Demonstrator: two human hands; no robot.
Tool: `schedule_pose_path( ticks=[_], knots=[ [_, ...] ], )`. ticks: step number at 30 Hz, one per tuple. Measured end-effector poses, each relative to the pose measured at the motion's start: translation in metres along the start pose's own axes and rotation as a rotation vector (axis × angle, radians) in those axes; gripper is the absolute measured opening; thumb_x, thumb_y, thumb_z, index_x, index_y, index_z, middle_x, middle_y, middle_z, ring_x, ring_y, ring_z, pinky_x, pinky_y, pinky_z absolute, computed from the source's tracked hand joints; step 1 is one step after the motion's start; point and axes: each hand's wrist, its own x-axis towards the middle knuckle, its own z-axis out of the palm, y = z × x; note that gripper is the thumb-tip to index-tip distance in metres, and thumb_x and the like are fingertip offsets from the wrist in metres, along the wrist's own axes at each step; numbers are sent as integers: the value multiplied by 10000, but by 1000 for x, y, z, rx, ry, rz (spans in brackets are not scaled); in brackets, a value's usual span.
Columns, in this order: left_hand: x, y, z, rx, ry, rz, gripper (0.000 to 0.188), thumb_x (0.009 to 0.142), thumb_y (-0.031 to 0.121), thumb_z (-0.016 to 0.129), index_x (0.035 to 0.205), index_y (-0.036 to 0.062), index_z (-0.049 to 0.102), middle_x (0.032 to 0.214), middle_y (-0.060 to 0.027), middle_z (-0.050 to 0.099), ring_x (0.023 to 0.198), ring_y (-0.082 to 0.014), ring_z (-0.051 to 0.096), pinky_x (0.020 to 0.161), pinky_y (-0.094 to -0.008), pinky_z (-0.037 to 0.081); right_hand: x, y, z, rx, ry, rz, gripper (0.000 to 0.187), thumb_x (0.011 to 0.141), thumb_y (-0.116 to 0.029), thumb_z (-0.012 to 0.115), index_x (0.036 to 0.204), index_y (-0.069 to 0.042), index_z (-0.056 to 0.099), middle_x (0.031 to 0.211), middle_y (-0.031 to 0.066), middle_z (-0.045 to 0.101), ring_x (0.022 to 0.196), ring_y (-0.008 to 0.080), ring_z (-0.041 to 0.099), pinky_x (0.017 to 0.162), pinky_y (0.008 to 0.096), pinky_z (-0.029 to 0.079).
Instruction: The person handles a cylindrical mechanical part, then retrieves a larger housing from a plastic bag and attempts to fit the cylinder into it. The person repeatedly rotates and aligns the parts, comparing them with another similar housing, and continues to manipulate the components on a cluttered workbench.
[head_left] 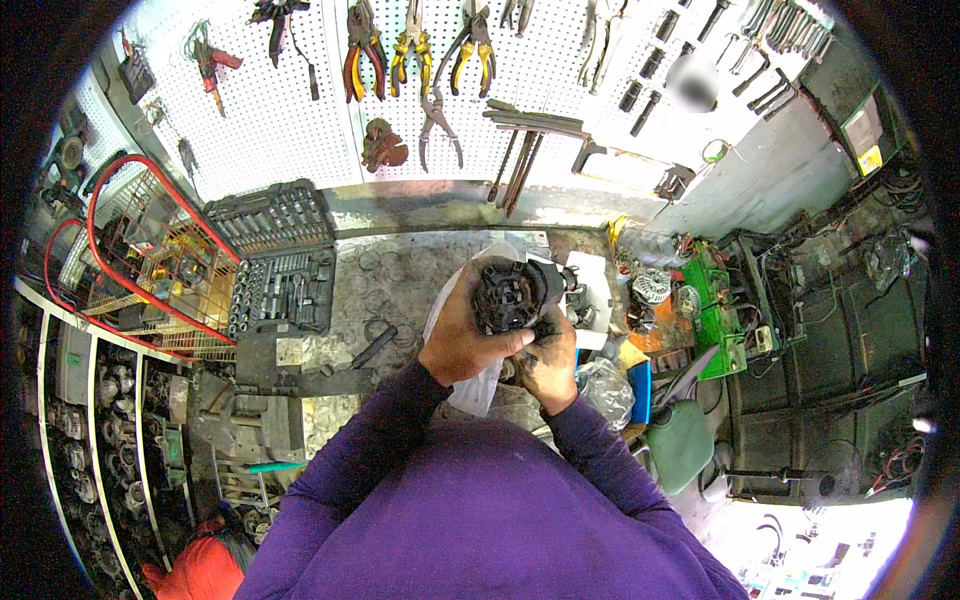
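Observation:
Over the workbench I hold a dark, round motor part (508, 295) up in front of me, its recessed end facing upward. My left hand (462, 335) is wrapped round its left side, thumb pressed along the lower edge. My right hand (549, 365), smudged with dirt, grips it from below and the right; some of its fingers are hidden. A white plastic bag (478, 392) lies beneath the part and my hands. To the right of it are a white box (592, 300) and a crumpled clear bag (606, 390).
An open socket set (285, 290) lies on the bench (385, 265) at the left, beside a red-rimmed wire basket (165, 270). A vise-like metal block (265, 425) stands nearer me. Green crates (715, 315) and a green stool (680, 445) are at the right. Pliers (412, 60) hang on the pegboard.

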Motion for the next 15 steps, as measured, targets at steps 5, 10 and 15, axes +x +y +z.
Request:
schedule_pose_path(
  ticks=[5, 10, 15],
  knots=[
    [-5, 1, -2, 250, -71, 119, 768, 710, 60, 864, 1385, 35, 498, 1282, -122, 599, 1233, -237, 597, 1077, -376, 469, -5, 3, 0, 75, -52, -32, 577, 819, 41, 706, 1373, 22, 547, 1319, 162, 654, 1249, 261, 618, 1096, 393, 478],
    [-5, 2, -5, 444, -84, 179, 781, 692, 115, 887, 1379, 41, 523, 1305, -153, 611, 1240, -300, 610, 1080, -419, 486, -3, 3, 0, 104, -79, 0, 574, 831, 41, 683, 1385, 21, 535, 1327, 158, 654, 1243, 248, 624, 1098, 391, 480],
    [-12, 10, 4, 583, -82, 175, 763, 694, 186, 898, 1354, 37, 545, 1278, -182, 626, 1217, -349, 629, 1059, -436, 493, -14, -2, -8, 127, -103, 23, 582, 829, 2, 706, 1388, 12, 545, 1319, 147, 670, 1222, 238, 638, 1079, 384, 494]
  ],
)
